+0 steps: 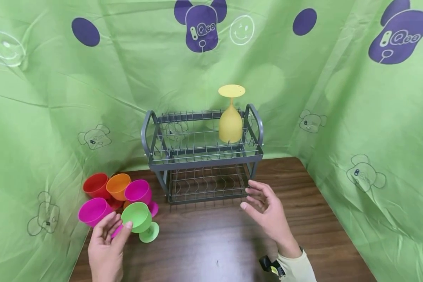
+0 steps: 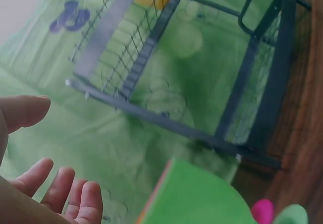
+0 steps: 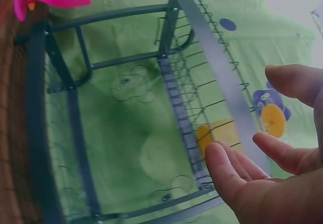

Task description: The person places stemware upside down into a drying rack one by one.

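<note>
Beside the loosely spread left hand (image 1: pixel 107 246); light-green goblet (image 1: pixel 139 217), upright, round-footed; right hand (image 1: pixel 269 215) likewise

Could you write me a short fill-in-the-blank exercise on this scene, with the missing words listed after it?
1. The yellow cup stands upside down on the ____ tier of the rack.
2. In the head view, just right of the red cup stands the ____ cup.
3. Two of the cups share one colour: ____.
4. The right grip is holding ____.

Missing words: upper; orange; pink; nothing.
</note>
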`<state>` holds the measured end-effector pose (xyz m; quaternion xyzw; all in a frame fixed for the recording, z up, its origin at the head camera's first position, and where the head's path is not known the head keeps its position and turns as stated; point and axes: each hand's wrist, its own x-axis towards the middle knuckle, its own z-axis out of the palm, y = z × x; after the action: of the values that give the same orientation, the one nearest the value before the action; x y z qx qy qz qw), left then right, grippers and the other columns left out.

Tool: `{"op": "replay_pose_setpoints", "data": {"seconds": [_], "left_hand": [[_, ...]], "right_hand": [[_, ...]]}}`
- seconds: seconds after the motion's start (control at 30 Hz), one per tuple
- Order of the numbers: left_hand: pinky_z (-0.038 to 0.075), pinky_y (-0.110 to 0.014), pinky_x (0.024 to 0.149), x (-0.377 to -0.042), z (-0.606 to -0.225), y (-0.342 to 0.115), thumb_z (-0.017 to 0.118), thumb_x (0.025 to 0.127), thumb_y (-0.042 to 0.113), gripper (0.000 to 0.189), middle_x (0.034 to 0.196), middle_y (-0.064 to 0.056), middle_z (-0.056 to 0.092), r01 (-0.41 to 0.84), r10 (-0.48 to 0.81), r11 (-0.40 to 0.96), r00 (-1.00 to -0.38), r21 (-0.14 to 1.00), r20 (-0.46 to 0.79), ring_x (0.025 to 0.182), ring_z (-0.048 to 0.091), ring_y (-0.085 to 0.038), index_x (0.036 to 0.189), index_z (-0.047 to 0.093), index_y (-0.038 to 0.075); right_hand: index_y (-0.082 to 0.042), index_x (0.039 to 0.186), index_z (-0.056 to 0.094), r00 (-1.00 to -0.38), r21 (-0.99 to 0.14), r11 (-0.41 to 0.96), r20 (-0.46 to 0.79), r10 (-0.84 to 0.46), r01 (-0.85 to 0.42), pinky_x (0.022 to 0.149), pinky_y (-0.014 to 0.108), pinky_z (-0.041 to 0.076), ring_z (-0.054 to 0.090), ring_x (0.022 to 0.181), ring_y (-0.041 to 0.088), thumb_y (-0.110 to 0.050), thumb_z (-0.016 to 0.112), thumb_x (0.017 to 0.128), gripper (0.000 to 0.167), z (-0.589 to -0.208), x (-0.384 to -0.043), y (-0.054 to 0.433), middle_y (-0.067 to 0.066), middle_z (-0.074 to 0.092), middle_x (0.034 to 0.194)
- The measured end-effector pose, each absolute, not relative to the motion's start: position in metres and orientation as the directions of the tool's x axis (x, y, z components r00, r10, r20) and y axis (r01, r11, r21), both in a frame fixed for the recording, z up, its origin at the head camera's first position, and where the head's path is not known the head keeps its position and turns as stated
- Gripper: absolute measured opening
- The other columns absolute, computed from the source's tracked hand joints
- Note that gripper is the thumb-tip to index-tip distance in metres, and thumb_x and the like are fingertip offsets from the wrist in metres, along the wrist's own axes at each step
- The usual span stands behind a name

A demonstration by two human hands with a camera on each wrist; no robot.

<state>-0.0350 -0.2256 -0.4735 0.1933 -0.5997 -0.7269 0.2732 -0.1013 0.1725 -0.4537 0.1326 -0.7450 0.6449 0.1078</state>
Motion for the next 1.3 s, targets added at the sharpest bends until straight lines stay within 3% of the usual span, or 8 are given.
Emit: {"op": "replay_pose_setpoints", "data": {"seconds": [0.2, 0.5, 0.73, 0.93, 1.3], "left_hand": [[0.056, -0.010, 0.089, -0.030, -0.506, -0.236, 0.076, 0.084, -0.020, 0.061, 0.121, 0.001, 0.066, 0.168, -0.668, -0.205, -0.744, 0.964, -0.012, 0.107, 0.065, -0.008, 0.139, 0.060, 0.002], [0.050, -0.006, 0.096, -0.047, -0.559, -0.247, 0.081, 0.082, -0.016, 0.075, 0.133, 0.002, 0.054, 0.118, -0.666, -0.211, -0.744, 0.970, -0.055, 0.121, 0.056, -0.009, 0.146, 0.051, 0.008], [0.051, -0.010, 0.101, -0.056, -0.590, -0.249, 0.081, 0.076, -0.023, 0.088, 0.138, 0.000, 0.052, 0.177, -0.659, -0.172, -0.752, 0.969, 0.020, 0.126, 0.054, -0.012, 0.153, 0.046, 0.002], [0.054, -0.013, 0.099, -0.066, -0.601, -0.247, 0.077, 0.073, -0.030, 0.089, 0.136, -0.003, 0.055, 0.257, -0.660, -0.172, -0.746, 0.951, 0.083, 0.122, 0.058, -0.015, 0.150, 0.048, 0.000], [0.059, -0.019, 0.094, -0.074, -0.615, -0.246, 0.073, 0.071, -0.036, 0.091, 0.135, -0.008, 0.060, 0.322, -0.632, -0.198, -0.764, 0.926, 0.131, 0.116, 0.066, -0.011, 0.152, 0.048, -0.001]], "right_hand": [[-0.008, 0.144, 0.059, -0.948, -0.943, 0.110, 0.307, -0.081, -0.315, 0.103, 0.028, 0.059, 0.068, 0.121, 0.021, 0.002, 0.082, 0.088, 0.061, -0.472, -0.094, 0.166, 0.010, 0.063, 0.133], [-0.008, 0.143, 0.059, -0.953, -0.953, 0.078, 0.285, -0.104, -0.293, 0.103, 0.035, 0.060, 0.065, 0.123, 0.033, 0.001, 0.081, 0.089, 0.059, -0.483, -0.086, 0.156, 0.013, 0.063, 0.134], [-0.011, 0.143, 0.059, -0.960, -0.962, 0.071, 0.253, -0.121, -0.263, 0.101, 0.038, 0.061, 0.065, 0.124, 0.037, -0.002, 0.081, 0.090, 0.057, -0.487, -0.082, 0.151, 0.011, 0.061, 0.139], [-0.010, 0.143, 0.059, -0.957, -0.960, 0.074, 0.261, -0.125, -0.271, 0.099, 0.037, 0.062, 0.066, 0.124, 0.035, -0.002, 0.080, 0.091, 0.057, -0.489, -0.080, 0.151, 0.017, 0.058, 0.143], [-0.004, 0.143, 0.057, -0.962, -0.966, 0.074, 0.237, -0.136, -0.249, 0.100, 0.043, 0.062, 0.065, 0.124, 0.037, -0.001, 0.080, 0.090, 0.058, -0.492, -0.076, 0.148, 0.012, 0.057, 0.146]]}}
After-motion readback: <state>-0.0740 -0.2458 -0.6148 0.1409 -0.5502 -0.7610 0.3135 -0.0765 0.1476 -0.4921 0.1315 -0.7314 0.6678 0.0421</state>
